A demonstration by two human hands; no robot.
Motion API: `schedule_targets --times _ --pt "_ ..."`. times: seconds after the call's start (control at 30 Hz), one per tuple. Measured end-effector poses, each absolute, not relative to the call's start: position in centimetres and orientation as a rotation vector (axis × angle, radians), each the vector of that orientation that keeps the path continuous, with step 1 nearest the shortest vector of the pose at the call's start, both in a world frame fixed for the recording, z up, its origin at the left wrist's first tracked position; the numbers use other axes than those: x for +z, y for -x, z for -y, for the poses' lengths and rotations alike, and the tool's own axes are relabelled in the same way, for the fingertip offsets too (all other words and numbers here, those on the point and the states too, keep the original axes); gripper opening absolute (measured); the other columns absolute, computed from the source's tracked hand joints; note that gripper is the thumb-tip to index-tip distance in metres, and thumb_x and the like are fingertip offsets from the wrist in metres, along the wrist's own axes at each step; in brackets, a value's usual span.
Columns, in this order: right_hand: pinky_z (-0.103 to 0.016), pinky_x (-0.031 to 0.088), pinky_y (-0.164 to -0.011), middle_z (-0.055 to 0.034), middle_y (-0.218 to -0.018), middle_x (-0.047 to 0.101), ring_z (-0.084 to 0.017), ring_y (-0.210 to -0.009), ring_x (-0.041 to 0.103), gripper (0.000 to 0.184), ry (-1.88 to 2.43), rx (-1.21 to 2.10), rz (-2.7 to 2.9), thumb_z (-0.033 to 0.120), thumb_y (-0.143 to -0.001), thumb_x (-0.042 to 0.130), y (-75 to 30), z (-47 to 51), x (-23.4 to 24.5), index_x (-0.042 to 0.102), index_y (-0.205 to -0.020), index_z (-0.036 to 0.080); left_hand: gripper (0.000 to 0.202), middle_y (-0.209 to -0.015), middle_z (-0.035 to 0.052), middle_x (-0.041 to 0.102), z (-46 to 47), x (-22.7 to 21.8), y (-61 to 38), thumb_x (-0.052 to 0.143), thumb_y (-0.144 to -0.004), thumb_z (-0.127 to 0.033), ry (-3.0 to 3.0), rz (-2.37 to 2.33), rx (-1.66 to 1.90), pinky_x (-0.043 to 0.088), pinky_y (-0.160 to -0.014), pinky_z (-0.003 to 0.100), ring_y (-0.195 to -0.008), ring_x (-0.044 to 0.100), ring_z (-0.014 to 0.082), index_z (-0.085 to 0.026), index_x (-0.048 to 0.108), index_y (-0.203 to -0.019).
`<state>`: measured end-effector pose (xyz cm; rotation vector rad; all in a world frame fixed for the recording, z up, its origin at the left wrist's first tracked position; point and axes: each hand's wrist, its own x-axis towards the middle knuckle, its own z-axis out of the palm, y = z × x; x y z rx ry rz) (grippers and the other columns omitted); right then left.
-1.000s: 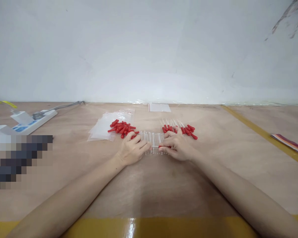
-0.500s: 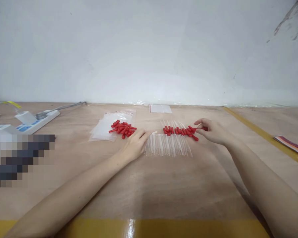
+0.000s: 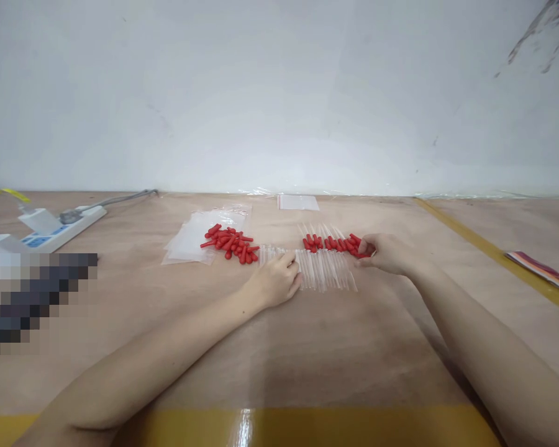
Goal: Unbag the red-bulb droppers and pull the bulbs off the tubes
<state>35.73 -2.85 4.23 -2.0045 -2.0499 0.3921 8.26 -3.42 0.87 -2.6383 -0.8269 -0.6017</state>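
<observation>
A row of clear thin tubes [image 3: 326,270] lies side by side on the brown table [image 3: 279,347]. My left hand [image 3: 277,279] rests on the left end of this row, fingers curled over the tubes. My right hand [image 3: 384,253] is at the right end of a line of assembled tubes with red caps [image 3: 333,243], fingers pinched on one red-capped piece. A loose heap of red rubber caps [image 3: 230,242] lies to the left of my left hand.
Clear plastic bags [image 3: 200,239] lie under and beside the cap heap, another small bag [image 3: 298,202] by the wall. A white power strip [image 3: 63,226] sits far left, a coloured packet [image 3: 545,272] far right. A yellow strip [image 3: 279,427] marks the near table edge.
My right hand carried a capped tube from the middle out to the red-capped row and has now drawn in slightly. My left hand slid right onto the clear tubes.
</observation>
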Motion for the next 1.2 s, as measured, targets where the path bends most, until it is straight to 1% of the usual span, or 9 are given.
schedule_targets --times 0.17,0.3,0.47,0.6,0.7,0.83,0.97,1.07,1.2 --pt "-0.025 0.040 -0.054 -0.0004 -0.071 0.062 -0.015 -0.064 0.056 0.018 1.978 0.396 2.063 0.026 -0.056 0.068 -34.9 3.0 4.1 0.058 -0.070 0.020 0.027 -0.079 0.0088 0.054 4.1 0.6 -8.2 0.044 -0.084 -0.034 2.719 0.862 -0.695 0.047 -0.063 0.030 -0.068 0.054 0.0167 -0.012 0.056 -0.073" --pt "-0.025 0.041 -0.052 0.0003 -0.063 0.061 -0.014 -0.058 0.057 0.013 2.020 0.499 1.986 0.026 -0.062 0.063 -34.6 3.3 4.4 0.056 -0.072 0.020 0.029 -0.085 0.0098 0.055 4.1 0.5 -8.1 0.043 -0.084 -0.038 2.747 0.859 -0.789 0.047 -0.067 0.031 -0.074 0.054 0.0181 -0.012 0.056 -0.084" --pt "-0.025 0.040 -0.051 -0.0011 -0.061 0.062 -0.014 -0.056 0.058 0.003 2.083 0.476 1.891 0.020 -0.067 0.056 -34.9 3.0 4.3 0.053 -0.066 0.020 0.023 -0.086 0.0075 0.057 3.3 1.0 -6.4 0.044 -0.084 -0.033 2.680 0.862 -0.872 0.044 -0.071 0.030 -0.077 0.052 0.0169 -0.015 0.059 -0.086" --pt "-0.024 0.039 -0.051 -0.0016 -0.059 0.062 -0.014 -0.057 0.057 0.005 2.135 0.421 1.871 0.017 -0.065 0.055 -34.7 3.0 4.5 0.053 -0.061 0.019 0.016 -0.077 0.0032 0.061 2.8 0.9 -4.3 0.049 -0.082 -0.029 2.584 0.738 -0.921 0.038 -0.066 0.030 -0.072 0.051 0.0161 -0.020 0.062 -0.078" --pt "-0.024 0.038 -0.051 -0.0018 -0.060 0.062 -0.014 -0.057 0.056 0.005 2.143 0.369 1.874 0.020 -0.065 0.056 -34.6 3.1 4.5 0.054 -0.061 0.020 0.014 -0.075 0.0020 0.063 2.8 0.5 -3.6 0.051 -0.080 -0.027 2.554 0.776 -0.991 0.037 -0.065 0.030 -0.072 0.051 0.0155 -0.020 0.062 -0.075" --pt "-0.025 0.036 -0.051 -0.0022 -0.067 0.063 -0.015 -0.060 0.055 0.011 2.087 0.116 1.874 0.030 -0.069 0.055 -34.0 3.1 4.3 0.057 -0.065 0.020 0.015 -0.075 0.0026 0.063 2.8 0.1 -3.6 0.051 -0.080 -0.027 2.543 0.899 -1.085 0.037 -0.067 0.031 -0.072 0.051 0.0150 -0.020 0.063 -0.073" --pt "-0.024 0.035 -0.055 -0.0023 -0.073 0.064 -0.015 -0.065 0.056 0.021 1.964 0.040 1.895 0.037 -0.075 0.051 -31.8 2.4 3.9 0.064 -0.074 0.021 0.013 -0.076 0.0024 0.063 2.6 0.1 -3.5 0.053 -0.079 -0.026 2.535 0.913 -1.128 0.038 -0.070 0.031 -0.074 0.051 0.0159 -0.020 0.063 -0.074" --pt "-0.024 0.035 -0.056 -0.0043 -0.079 0.065 -0.016 -0.071 0.057 0.028 1.976 -0.045 1.941 0.040 -0.078 0.046 -29.9 1.3 3.7 0.067 -0.075 0.021 0.011 -0.078 0.0027 0.063 2.4 0.1 -3.3 0.054 -0.078 -0.025 2.518 0.933 -1.148 0.038 -0.070 0.031 -0.077 0.051 0.0165 -0.019 0.064 -0.077" --pt "-0.026 0.034 -0.055 -0.0077 -0.070 0.064 -0.019 -0.069 0.058 0.040 2.139 -0.022 1.991 0.045 -0.081 0.040 -27.9 -0.3 3.9 0.068 -0.070 0.019 0.011 -0.080 0.0034 0.062 2.3 0.0 -3.2 0.055 -0.078 -0.024 2.511 0.943 -1.151 0.039 -0.072 0.032 -0.080 0.051 0.0171 -0.019 0.064 -0.079"
